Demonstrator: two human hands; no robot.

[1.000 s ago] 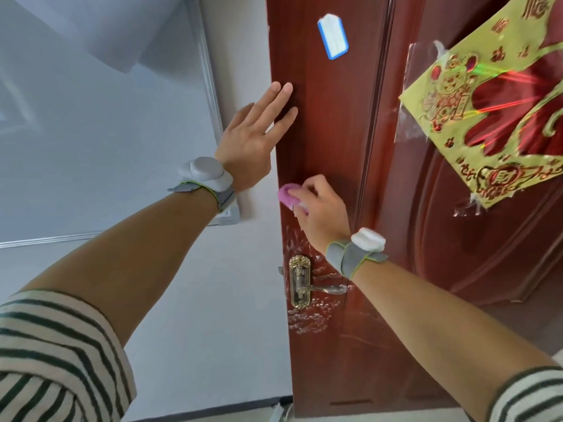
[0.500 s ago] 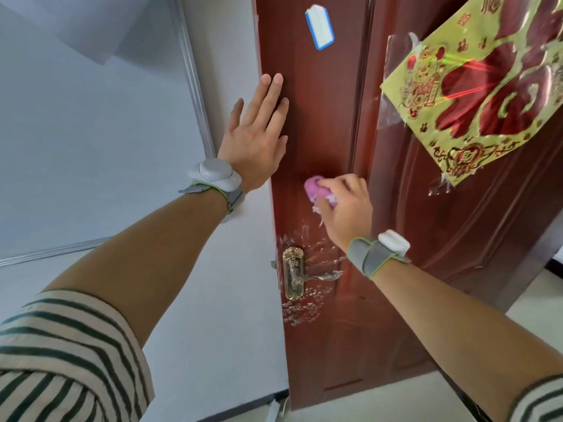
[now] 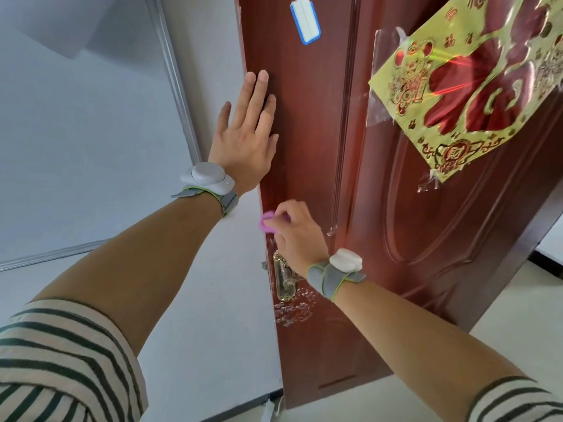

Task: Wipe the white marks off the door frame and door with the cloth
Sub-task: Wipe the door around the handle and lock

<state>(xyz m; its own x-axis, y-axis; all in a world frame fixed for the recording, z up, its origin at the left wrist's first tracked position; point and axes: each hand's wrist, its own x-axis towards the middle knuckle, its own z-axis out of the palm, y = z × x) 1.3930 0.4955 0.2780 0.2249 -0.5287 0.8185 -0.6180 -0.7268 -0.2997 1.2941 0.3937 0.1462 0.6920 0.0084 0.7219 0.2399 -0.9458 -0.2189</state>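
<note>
- Small pink cloth (image 3: 267, 223) bunched at centre frame, pinched between thumb and fingertips of the right hand (image 3: 294, 236), pressed on the left edge of the dark red door (image 3: 307, 141) just above the brass lever-handle plate (image 3: 282, 277).
- Looks soft, light and easily crushed; likely to slip out of a loose pinch while rubbing, so best held wadded with several fingertips behind it, pushing flat into the wood.
- Left hand (image 3: 245, 138) laid flat on the door edge higher up, upper centre of frame, fingers straight and close together, holding nothing; appears to brace the door against the rubbing.
- White marks (image 3: 294, 309) speckled below and beside the handle plate, lower centre; a few faint ones right under the cloth. Probably dried and flaky, needing firm short strokes.
- Door surface glossy and hard, so the cloth should glide; grooves of the raised moulding likely to trap residue.
- Handle plate and lever in the way of the wiping wrist; care needed around the hardware.
- White label with blue border (image 3: 305, 20) at top centre: no writing readable.
- Gold and red foil paper decoration (image 3: 463, 86) taped at upper right, with a cartoon mouse and Chinese characters; large central character partly cut off, small ones too blurred to read surely.
- Grey bands with white devices on both wrists: no brand visible.
- Striped sleeves at the lower corners.
</note>
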